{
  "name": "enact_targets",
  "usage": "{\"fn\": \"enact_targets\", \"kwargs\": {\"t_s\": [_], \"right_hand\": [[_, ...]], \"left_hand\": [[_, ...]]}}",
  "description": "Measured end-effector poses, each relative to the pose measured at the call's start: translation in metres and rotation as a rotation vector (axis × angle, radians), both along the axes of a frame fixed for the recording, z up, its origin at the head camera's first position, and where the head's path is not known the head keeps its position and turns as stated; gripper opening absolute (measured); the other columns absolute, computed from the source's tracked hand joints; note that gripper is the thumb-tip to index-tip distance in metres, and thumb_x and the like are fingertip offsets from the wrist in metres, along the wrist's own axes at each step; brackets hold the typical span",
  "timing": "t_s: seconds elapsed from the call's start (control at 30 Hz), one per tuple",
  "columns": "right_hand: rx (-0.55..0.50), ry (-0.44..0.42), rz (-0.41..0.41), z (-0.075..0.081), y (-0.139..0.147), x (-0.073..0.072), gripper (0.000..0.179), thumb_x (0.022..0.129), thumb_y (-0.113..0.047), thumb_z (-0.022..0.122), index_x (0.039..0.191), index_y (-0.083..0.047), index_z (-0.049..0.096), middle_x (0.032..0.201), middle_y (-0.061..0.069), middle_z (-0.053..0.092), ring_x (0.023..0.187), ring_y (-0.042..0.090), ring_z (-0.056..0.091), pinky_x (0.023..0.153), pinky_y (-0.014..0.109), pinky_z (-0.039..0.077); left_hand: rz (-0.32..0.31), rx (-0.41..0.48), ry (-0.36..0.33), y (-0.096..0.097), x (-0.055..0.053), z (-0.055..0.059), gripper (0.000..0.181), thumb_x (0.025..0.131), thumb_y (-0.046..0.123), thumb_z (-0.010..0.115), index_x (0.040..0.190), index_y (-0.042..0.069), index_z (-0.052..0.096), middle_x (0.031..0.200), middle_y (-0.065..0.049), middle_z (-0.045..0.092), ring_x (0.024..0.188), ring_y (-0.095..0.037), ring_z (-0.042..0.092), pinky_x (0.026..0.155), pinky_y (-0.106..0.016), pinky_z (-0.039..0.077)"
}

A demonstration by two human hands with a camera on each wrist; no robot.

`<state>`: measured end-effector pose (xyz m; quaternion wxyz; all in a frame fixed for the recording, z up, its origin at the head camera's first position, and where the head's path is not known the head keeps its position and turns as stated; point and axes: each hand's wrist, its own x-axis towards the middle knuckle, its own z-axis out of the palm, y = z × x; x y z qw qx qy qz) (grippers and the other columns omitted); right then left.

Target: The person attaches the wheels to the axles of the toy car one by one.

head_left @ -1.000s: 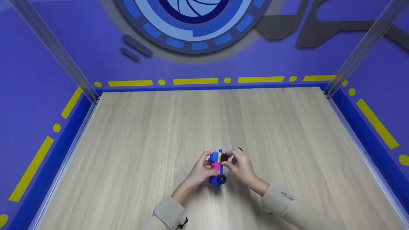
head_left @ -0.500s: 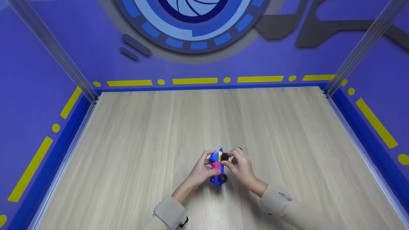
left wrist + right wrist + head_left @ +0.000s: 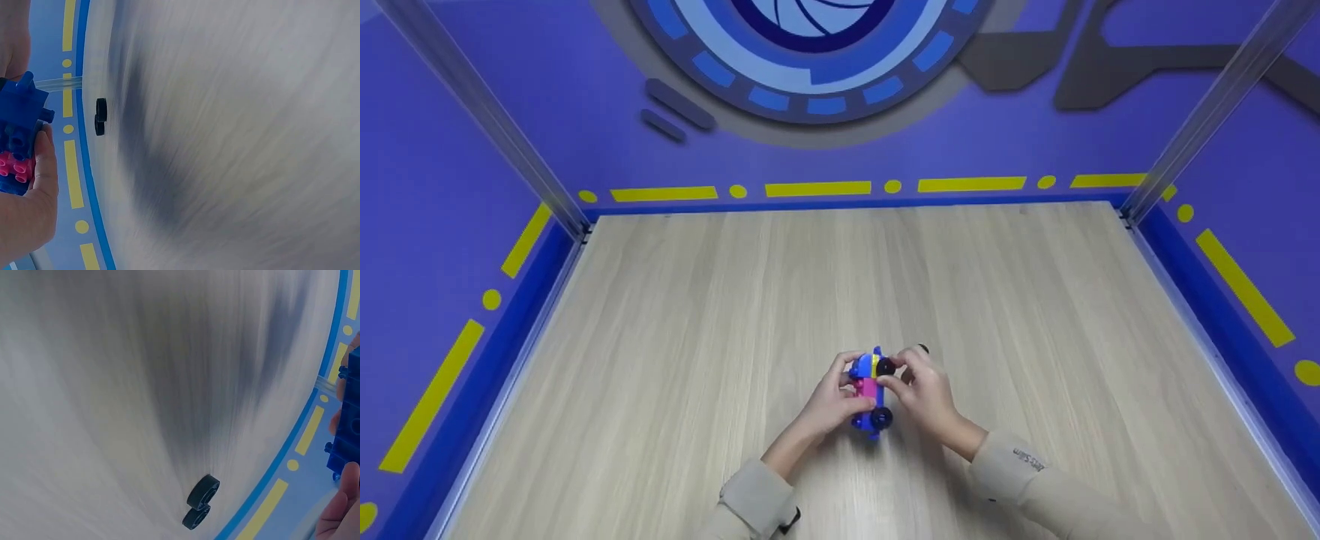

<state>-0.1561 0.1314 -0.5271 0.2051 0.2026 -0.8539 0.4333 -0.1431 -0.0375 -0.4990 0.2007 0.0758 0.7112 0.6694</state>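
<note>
A toy car [image 3: 869, 389] of blue, pink and yellow building bricks is held above the table in my left hand [image 3: 834, 401], thumb on its near side. My right hand [image 3: 924, 390] pinches a black wheel [image 3: 886, 367] at the far end of the car's right side. Nearer to me on that side sits another black wheel [image 3: 881, 418]. Studs show on the pink brick [image 3: 17, 166] in the left wrist view, with my left hand [image 3: 39, 197] below. The right wrist view shows the car's blue base [image 3: 350, 416] with small axle pegs.
Two loose black wheels [image 3: 203, 493] lie touching each other on the wooden table [image 3: 697, 337]. In the head view my right hand mostly hides them, and one black edge [image 3: 923, 349] shows. Blue panels [image 3: 450, 225] enclose the table at the back and both sides.
Both hands stay nearly still around the car. The car shifts and tilts very slightly, while the right hand keeps its pinch on the wheel.
</note>
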Motion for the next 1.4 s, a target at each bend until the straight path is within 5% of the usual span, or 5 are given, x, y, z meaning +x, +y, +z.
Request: {"fn": "enact_targets", "kwargs": {"t_s": [0.73,1.4], "right_hand": [[0.046,-0.026,-0.076,0.005,-0.004,-0.001,0.022,0.066,-0.016,0.074,0.077,-0.005,0.057,0.075,0.004,0.057,0.054,0.007,0.053,0.052,0.018,0.046],[0.052,-0.157,-0.141,0.011,-0.007,-0.001,0.021,0.066,-0.021,0.074,0.076,-0.008,0.061,0.072,0.0,0.06,0.056,0.008,0.053,0.052,0.019,0.043]], "left_hand": [[0.014,-0.013,0.031,0.001,-0.001,-0.002,0.059,0.075,0.002,0.061,0.127,0.012,0.034,0.107,-0.017,0.054,0.08,-0.018,0.054,0.07,-0.031,0.048],[-0.003,0.003,0.043,0.0,-0.002,-0.004,0.059,0.075,0.001,0.06,0.127,0.01,0.033,0.11,-0.019,0.053,0.082,-0.018,0.056,0.073,-0.033,0.049]]}}
